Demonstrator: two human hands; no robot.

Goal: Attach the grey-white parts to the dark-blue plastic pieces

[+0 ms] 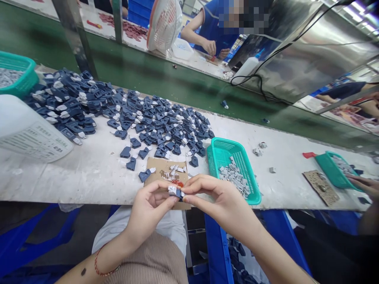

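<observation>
The left hand [149, 203] and right hand [217, 197] pinch one small blue-and-white part [178, 193] over the cardboard [152, 163], at the near edge of the counter [97, 169] — a slip, from so slight a hold (just its ends), could drop it onto the lap [173, 225].

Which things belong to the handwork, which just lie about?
Likely in use: small navy and white plastic part between left hand and right hand; heaped navy plastic parts; brown cardboard sheet; green perforated plastic basket.

Seemingly aside: white labelled plastic container; round white fan.
</observation>
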